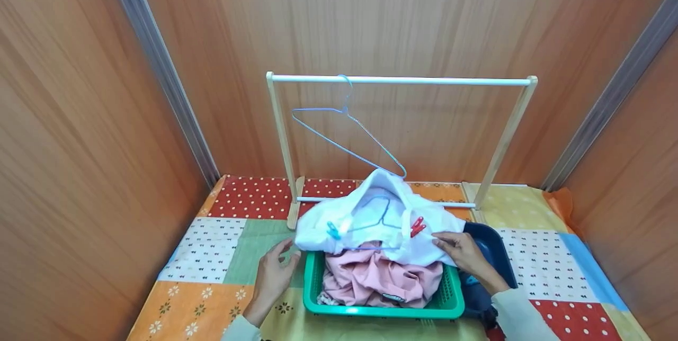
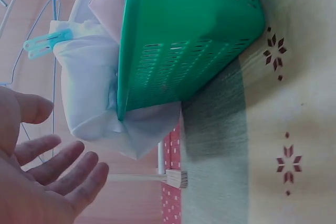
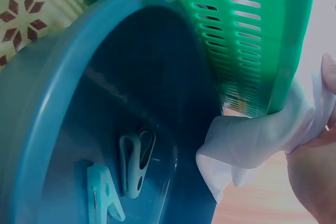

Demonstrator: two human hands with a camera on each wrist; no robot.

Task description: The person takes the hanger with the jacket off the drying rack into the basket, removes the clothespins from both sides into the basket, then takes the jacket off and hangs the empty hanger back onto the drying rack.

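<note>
Crosswise lies the white garment [image 1: 365, 219]; right grip [image 1: 462, 251] pinches it, left grip [image 1: 275, 268] relaxed, empty.

The white cloth [image 1: 365, 208] I'm watching looks thin, matt and creased; the pink cloth [image 1: 378, 277], soft and matt. I read smooth, glossy plastic in the basket [image 1: 384, 312] and tub [image 3: 147, 61], plastic in the clips [image 1: 417, 226], pale matt wood in the rack's uprights [image 1: 282, 140], smooth wood-grain on the wall [image 1: 424, 23].
</note>
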